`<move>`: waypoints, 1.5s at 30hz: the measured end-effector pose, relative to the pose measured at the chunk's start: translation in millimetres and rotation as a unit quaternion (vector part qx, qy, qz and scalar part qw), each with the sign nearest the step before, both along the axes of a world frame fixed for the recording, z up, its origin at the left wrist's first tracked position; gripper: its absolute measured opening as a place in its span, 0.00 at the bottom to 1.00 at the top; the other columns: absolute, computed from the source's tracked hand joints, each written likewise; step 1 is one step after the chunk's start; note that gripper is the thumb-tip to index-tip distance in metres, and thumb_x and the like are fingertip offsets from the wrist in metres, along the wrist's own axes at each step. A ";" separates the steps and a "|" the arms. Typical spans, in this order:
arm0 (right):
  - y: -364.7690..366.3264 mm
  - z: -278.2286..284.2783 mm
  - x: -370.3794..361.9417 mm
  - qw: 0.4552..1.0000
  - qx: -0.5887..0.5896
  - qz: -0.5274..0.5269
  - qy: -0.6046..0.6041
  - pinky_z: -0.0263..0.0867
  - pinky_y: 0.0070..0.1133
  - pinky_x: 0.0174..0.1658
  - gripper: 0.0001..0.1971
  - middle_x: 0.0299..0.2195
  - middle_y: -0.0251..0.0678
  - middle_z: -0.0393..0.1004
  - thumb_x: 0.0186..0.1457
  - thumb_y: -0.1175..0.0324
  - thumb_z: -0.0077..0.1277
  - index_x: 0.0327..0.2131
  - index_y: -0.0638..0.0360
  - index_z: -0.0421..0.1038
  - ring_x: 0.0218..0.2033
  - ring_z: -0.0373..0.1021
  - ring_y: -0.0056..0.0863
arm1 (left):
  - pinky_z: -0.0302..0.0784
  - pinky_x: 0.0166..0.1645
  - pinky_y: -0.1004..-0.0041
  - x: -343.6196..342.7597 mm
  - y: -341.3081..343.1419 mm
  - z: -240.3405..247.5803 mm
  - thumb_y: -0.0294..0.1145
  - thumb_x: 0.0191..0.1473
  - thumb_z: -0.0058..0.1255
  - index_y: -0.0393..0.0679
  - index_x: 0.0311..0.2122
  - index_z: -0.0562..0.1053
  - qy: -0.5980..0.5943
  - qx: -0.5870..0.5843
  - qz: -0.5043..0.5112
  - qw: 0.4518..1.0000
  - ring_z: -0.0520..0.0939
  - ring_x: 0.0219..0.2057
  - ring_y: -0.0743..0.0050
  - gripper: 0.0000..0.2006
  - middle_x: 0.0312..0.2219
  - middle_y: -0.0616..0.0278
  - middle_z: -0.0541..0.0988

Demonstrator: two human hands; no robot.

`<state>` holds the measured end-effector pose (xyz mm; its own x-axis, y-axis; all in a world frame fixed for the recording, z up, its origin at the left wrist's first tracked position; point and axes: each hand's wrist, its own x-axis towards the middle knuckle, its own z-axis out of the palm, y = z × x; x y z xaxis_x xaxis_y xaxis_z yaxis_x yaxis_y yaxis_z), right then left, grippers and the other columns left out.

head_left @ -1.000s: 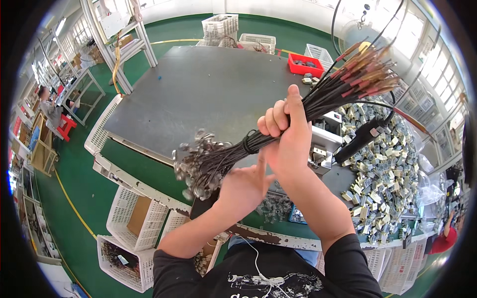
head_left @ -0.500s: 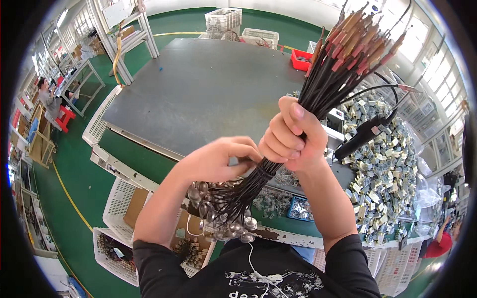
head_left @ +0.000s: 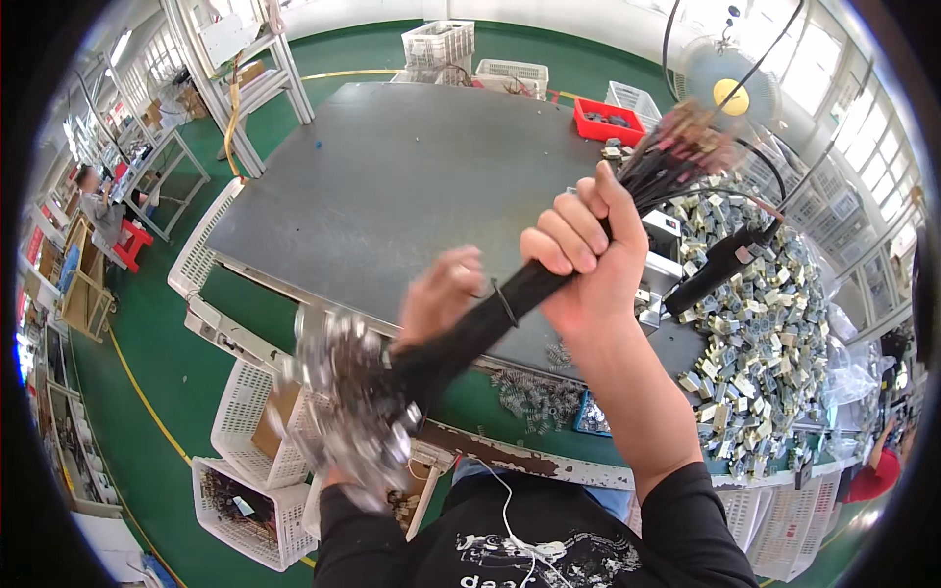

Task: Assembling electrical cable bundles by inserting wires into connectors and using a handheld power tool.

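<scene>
"One bundle of black cables [head_left: 456, 338] is in your right hand [head_left: 600, 279], right?"

"Yes, your fingers are clenched around it, over the near part of the dark surface [head_left: 382, 186]. Its silvery ends [head_left: 343, 382], blurred, spread toward the near left; its reddish tips [head_left: 691, 142] point far right. A thin dark band [head_left: 504, 302] circles it between your hands."

"And your left hand [head_left: 438, 294]?"

"Blurred, beside the bundle on its far side, with fingers bent. Whether they touch or grip it, I can't tell."

"What's around you?"

"To your right, a heap of small pale parts [head_left: 755, 343] and a black cylindrical tool [head_left: 720, 269]; far right, a red bin [head_left: 606, 129]; near you, a blue tray [head_left: 591, 416]."
</scene>
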<state>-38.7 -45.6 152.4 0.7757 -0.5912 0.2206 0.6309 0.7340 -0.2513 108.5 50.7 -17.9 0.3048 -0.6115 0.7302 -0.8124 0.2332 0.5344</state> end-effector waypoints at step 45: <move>-75.0 -38.8 49.7 0.878 -0.450 0.040 0.160 0.48 0.18 0.16 0.14 0.10 0.21 0.52 0.66 0.61 0.46 0.40 0.64 0.67 0.08 0.48 0.14 | 0.73 0.39 0.75 22.7 52.3 38.1 0.26 0.63 0.45 0.40 0.53 0.69 0.404 0.362 -0.191 0.818 0.75 0.31 0.78 0.13 0.30 0.62 0.78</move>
